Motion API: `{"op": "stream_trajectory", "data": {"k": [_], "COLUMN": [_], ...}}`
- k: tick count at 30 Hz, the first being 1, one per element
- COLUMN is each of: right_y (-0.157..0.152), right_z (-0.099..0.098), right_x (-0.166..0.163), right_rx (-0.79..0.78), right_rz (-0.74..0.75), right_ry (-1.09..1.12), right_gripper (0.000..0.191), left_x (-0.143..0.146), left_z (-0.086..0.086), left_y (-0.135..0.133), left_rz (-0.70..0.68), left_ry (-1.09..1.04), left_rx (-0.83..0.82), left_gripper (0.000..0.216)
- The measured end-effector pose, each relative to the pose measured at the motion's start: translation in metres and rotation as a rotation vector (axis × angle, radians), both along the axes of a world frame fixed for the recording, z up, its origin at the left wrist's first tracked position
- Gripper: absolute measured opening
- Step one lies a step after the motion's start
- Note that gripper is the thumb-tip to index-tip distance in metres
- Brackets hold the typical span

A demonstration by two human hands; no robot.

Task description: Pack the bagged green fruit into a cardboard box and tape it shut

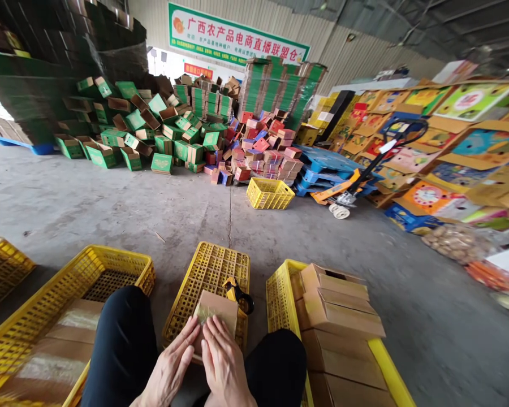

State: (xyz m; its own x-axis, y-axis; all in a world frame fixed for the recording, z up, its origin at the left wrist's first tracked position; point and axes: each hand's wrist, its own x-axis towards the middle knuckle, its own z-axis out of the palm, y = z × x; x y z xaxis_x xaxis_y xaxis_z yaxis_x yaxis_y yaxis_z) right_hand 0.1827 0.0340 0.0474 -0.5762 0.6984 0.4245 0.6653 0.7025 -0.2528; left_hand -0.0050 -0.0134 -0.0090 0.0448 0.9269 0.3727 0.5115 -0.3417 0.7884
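A small brown cardboard box (225, 310) with clear tape across its top rests on an upturned yellow plastic crate (210, 265) between my knees. My left hand (175, 359) lies with stretched fingers on the near left part of the box top. Beside it, my right hand (224, 353) presses flat on the same taped face, fingers extended. Neither hand grips anything. Just right of the box, a yellow and black tape dispenser (238, 295) sits on the crate.
At left, a yellow crate (123, 255) holds taped boxes (74, 328). On the right, another yellow crate (280, 299) is filled with cardboard boxes (339, 316). Farther off stand a yellow crate (270, 194), a pallet jack (348, 192), blue pallets (322, 164) and heaped green boxes (163, 163).
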Motion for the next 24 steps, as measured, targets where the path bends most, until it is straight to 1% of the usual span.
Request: {"op": "stream_trajectory", "data": {"k": [5, 9, 12, 14, 17, 20, 22, 24], "right_y": [0.020, 0.031, 0.033, 0.032, 0.027, 0.017, 0.008, 0.001], "right_z": [0.004, -0.001, -0.006, -0.008, -0.010, -0.013, -0.018, -0.023], "right_x": [-0.020, -0.033, -0.036, -0.033, -0.025, -0.011, 0.000, 0.010], "right_rx": [-0.002, 0.012, 0.023, 0.026, 0.019, 0.013, 0.023, 0.025], "right_rz": [0.007, -0.042, -0.073, -0.065, -0.033, -0.065, -0.102, -0.107], "right_ry": [0.001, -0.032, -0.031, -0.013, -0.011, -0.040, -0.056, -0.081], "right_gripper": [0.043, 0.045, 0.046, 0.046, 0.047, 0.051, 0.058, 0.070], "left_x": [0.000, 0.000, -0.001, -0.001, -0.001, -0.004, -0.005, -0.005], "left_z": [-0.001, -0.005, -0.009, -0.009, -0.008, -0.008, -0.008, -0.007], "left_y": [0.000, -0.002, 0.001, 0.005, 0.015, 0.021, 0.022, 0.023], "left_rz": [-0.007, 0.027, 0.066, 0.081, 0.081, 0.062, 0.060, 0.046], "left_ry": [-0.032, 0.033, 0.096, 0.125, 0.160, 0.217, 0.259, 0.297], "left_rx": [-0.003, 0.036, 0.105, 0.139, 0.142, 0.170, 0.197, 0.200], "left_gripper": [0.046, 0.046, 0.045, 0.043, 0.042, 0.042, 0.044, 0.048]}}
